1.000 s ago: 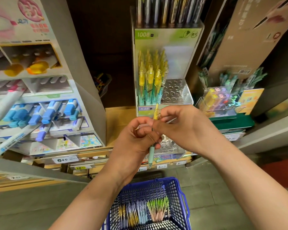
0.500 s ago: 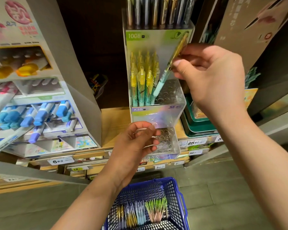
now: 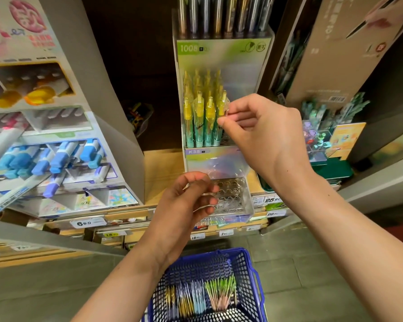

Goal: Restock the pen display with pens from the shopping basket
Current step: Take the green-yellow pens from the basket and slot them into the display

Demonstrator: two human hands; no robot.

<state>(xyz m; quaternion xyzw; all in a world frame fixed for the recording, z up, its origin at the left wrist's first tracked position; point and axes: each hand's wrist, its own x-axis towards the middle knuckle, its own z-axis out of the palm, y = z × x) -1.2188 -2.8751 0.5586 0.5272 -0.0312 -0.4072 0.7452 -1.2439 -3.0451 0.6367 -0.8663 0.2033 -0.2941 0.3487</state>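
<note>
The right hand (image 3: pixel 261 135) pinches the yellow top of a pen (image 3: pixel 218 133) between thumb and forefinger. The pen stands upright at the right end of the front row in the display (image 3: pixel 219 159) — long axis 12 to 6, tip down, seemingly seated. The left hand (image 3: pixel 184 201) hangs at 7 o'clock from it, fingers curled before the clear lower tier; whether it holds anything I cannot tell. The basket (image 3: pixel 254 275) sits at 6 o'clock below both hands, its pens (image 3: pixel 219 293) bundled, axes roughly 12 to 6. The left hand is nearer — the next pick is probably a reach straight down.
</note>
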